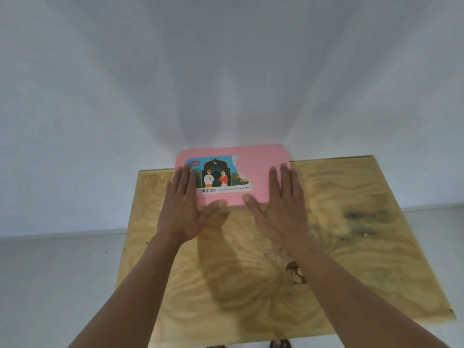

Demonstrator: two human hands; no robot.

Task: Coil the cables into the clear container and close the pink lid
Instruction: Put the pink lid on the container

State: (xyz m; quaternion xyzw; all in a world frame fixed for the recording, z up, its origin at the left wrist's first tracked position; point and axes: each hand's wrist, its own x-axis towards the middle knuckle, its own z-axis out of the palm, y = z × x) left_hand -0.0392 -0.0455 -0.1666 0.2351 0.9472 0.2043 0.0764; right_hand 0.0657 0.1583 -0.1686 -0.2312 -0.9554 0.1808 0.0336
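A pink lid (253, 169) with a colourful printed sticker lies flat on top of the container at the far edge of the table. Only a thin strip of the container shows under the lid's front edge, and no cables are visible. My left hand (183, 209) rests flat on the lid's left end, fingers spread, thumb along the front edge. On the lid's right end lies my right hand (281, 207), also flat, with its thumb on the front edge. Both palms are down on the lid and neither hand grips anything.
The plywood table (351, 247) has dark stains at the right and a knot (295, 271) near the middle. A white wall stands just behind the table's far edge. Pale floor lies left and right, and sandalled toes (280, 344) show below the near edge.
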